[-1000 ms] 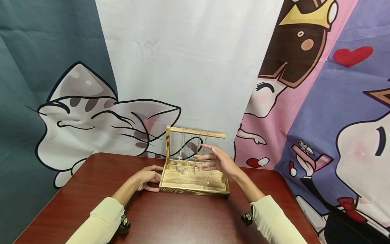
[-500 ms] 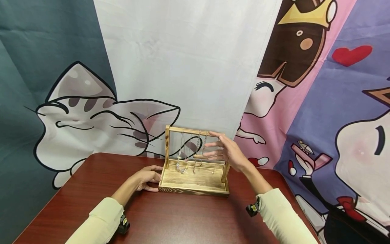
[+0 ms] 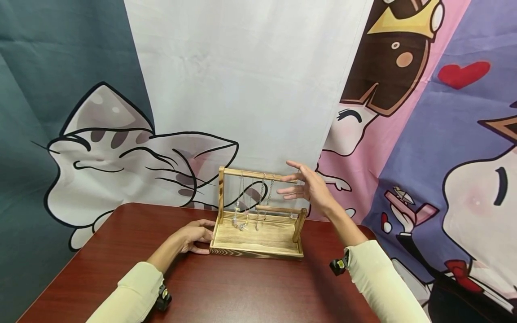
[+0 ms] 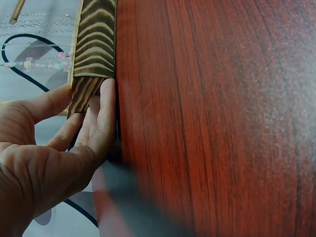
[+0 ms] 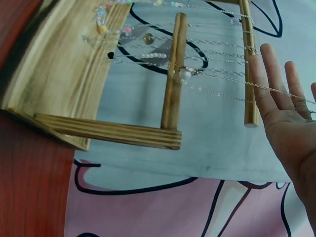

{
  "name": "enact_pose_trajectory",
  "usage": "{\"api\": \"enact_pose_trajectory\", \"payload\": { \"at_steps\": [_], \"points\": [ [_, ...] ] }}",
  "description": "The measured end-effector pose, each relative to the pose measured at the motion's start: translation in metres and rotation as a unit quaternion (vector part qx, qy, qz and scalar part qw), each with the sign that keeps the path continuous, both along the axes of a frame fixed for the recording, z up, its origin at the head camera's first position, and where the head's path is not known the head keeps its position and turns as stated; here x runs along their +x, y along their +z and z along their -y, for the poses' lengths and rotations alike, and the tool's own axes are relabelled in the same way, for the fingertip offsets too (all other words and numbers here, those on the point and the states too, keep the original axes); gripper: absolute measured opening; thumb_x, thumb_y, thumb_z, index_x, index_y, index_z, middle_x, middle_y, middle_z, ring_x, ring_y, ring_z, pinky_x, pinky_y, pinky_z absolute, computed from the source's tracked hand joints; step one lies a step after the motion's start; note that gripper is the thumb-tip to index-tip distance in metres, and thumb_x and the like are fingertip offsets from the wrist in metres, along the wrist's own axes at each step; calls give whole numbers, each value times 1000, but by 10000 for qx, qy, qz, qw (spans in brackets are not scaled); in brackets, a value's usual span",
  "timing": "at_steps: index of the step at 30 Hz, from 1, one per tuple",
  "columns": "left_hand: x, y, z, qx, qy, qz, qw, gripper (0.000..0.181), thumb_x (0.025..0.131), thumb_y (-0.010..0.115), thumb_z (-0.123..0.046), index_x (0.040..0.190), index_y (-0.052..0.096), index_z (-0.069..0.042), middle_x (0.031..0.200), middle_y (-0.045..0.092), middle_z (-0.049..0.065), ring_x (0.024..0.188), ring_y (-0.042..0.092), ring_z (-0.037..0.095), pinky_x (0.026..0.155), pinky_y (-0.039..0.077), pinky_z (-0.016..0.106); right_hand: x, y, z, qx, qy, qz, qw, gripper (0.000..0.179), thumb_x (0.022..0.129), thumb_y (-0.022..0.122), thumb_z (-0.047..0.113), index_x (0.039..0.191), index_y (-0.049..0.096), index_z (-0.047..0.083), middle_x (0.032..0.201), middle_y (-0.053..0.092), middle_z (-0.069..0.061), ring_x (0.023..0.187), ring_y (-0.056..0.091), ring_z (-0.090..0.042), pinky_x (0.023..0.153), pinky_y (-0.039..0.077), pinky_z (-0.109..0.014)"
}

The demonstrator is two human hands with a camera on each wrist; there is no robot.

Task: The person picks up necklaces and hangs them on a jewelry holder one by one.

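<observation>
A wooden jewelry stand (image 3: 256,253) with a tray base sits on the table. My left hand (image 3: 198,235) grips the near left corner of its tray; the left wrist view shows the fingers (image 4: 106,108) along the striped wood end. My right hand (image 3: 313,188) is raised by the free end of the upper rod (image 5: 249,108), fingers spread. From it hangs a thin chain necklace with a small round pendant (image 5: 185,74), beside the short lower rod (image 5: 175,94). The chain crosses the fingers and leaves the right wrist view; its upper end is hidden.
Several necklaces hang from the upper rod; a beaded one (image 3: 241,222) reaches the tray on the left. The short rod stands on a post (image 3: 299,226) at the tray's right. Behind the dark red table (image 3: 242,291) hangs a cartoon-printed cloth (image 3: 250,89).
My right hand has moved up and to the right, lifting the pendant from low over the tray to the height of the short rod. The left hand has stayed at the corner.
</observation>
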State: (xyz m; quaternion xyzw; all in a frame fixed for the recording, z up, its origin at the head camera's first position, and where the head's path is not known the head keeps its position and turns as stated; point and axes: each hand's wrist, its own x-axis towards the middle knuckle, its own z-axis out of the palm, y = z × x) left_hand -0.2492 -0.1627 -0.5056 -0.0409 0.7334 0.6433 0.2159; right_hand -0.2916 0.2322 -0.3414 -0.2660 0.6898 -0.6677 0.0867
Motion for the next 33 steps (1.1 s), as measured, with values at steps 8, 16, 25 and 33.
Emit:
{"api": "enact_pose_trajectory", "payload": {
  "at_steps": [8,16,25,33],
  "points": [
    [0,0,0,-1,-21,2,10000,69,97,61,5,163,42,2,138,69,28,106,75,25,82,71,50,-10,10,-8,-115,-308,-191,9993,67,124,28,47,177,30,6,129,75,-2,100,87,-25,91,73,-47],
    [-1,-1,1,3,-21,3,10000,69,97,62,5,163,43,2,136,69,27,105,75,25,82,71,50,-20,9,-12,-132,-572,-139,9982,65,124,27,48,177,33,10,140,64,-19,99,87,-25,91,73,-46],
    [0,0,1,9,-29,-6,10000,69,97,61,6,163,42,2,136,69,28,106,75,26,83,71,51,-27,1,-7,-134,-647,12,9978,65,123,28,50,176,36,13,130,68,-5,99,87,-24,90,73,-45],
    [0,-2,1,-10,-32,-60,10000,69,97,62,5,163,44,2,134,70,27,108,75,27,84,71,52,-28,-6,4,-196,-465,95,9987,63,124,28,49,176,38,14,142,62,-22,100,87,-27,91,73,-48]
  ]
}}
